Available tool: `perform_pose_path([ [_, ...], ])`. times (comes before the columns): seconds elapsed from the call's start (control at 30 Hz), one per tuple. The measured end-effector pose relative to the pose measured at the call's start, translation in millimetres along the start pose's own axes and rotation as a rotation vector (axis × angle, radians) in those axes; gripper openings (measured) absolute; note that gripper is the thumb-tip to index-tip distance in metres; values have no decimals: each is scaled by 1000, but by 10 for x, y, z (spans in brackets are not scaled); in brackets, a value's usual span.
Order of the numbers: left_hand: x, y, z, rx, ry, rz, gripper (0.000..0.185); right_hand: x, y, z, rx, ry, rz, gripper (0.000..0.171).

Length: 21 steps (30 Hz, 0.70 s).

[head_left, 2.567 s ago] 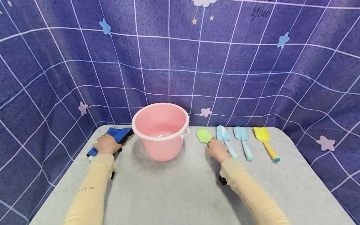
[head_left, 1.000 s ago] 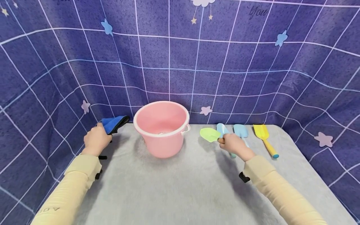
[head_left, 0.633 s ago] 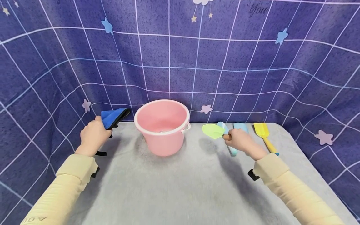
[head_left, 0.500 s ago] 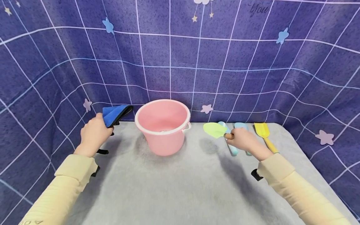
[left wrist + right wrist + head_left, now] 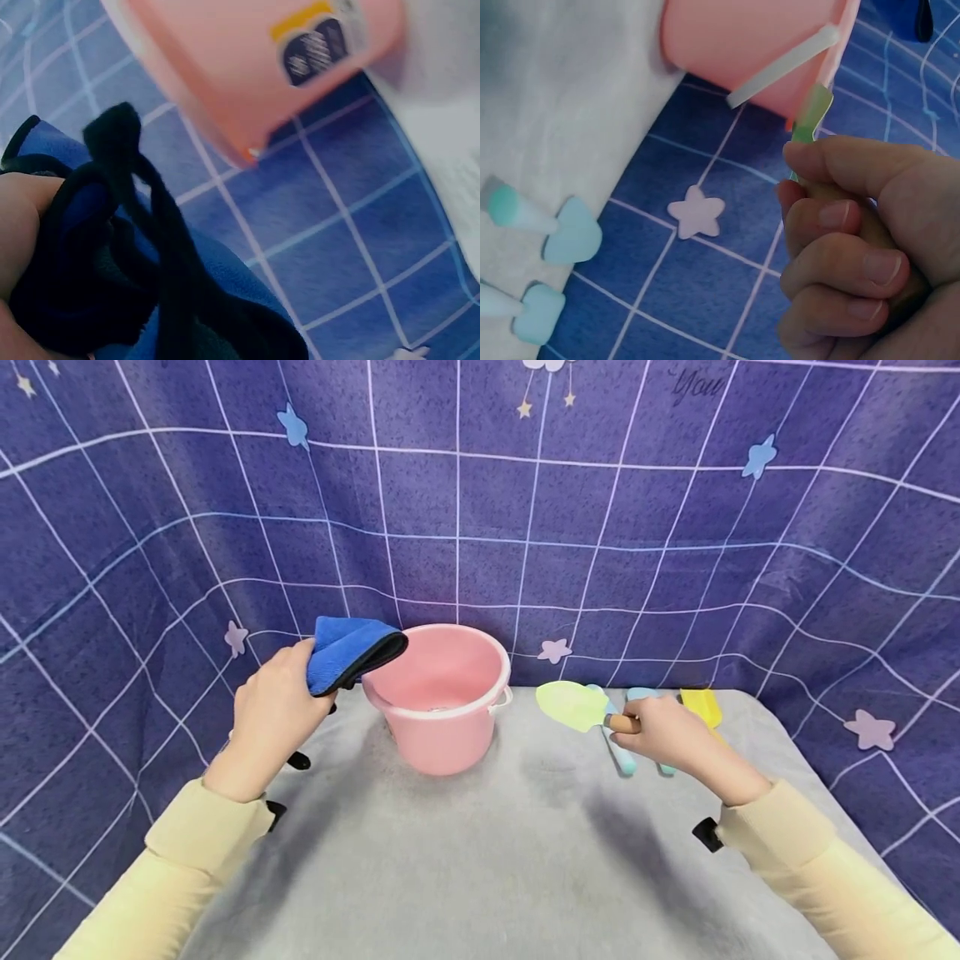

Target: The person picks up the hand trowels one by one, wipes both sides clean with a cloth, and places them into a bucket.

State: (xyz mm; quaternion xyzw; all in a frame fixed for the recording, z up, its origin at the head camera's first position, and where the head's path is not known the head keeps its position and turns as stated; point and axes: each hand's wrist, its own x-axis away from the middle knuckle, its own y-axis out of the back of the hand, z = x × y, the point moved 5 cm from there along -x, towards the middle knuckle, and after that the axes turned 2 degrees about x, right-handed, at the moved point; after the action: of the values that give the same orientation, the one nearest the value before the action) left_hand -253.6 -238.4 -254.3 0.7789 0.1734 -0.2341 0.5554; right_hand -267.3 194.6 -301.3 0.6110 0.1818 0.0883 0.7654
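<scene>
My left hand grips a folded blue cloth with black edging, held up at the left rim of a pink bucket, which it overlaps in the head view. Up close in the left wrist view, the cloth shows a black loop. On the other side, my right hand holds a light green trowel by its brown handle, raised over the table with the blade pointing toward the bucket. Curled fingers wrap that handle in the right wrist view.
Behind the right hand, two light blue shovels and a yellow shovel lie in a row on the grey tabletop. The bucket's white handle hangs at its side. A dark blue grid-patterned curtain encloses the back and sides.
Both the cloth and the green trowel have been lifted off the table. The cloth has since moved right to the bucket's rim; the right hand has drawn back to the right.
</scene>
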Motion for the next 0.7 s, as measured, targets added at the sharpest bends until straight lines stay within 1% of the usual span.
perform_pose_path([
  [0.17,78,100,-270,17,-63,-11,58,96,47,104,-7,22,9,38],
  [0.27,152,140,-430,15,-124,-28,61,156,51,188,-19,55,2,37],
  [0.33,205,157,-539,14,-181,-49,62,199,42,246,-23,81,-9,37],
  [0.57,368,188,-891,44,-433,-120,63,336,2,424,-32,167,-55,38],
  [0.63,412,189,-976,53,-488,-124,63,365,2,482,-41,197,-60,37],
  [0.7,451,179,-1054,55,-531,-114,63,386,-5,534,-38,221,-55,36],
])
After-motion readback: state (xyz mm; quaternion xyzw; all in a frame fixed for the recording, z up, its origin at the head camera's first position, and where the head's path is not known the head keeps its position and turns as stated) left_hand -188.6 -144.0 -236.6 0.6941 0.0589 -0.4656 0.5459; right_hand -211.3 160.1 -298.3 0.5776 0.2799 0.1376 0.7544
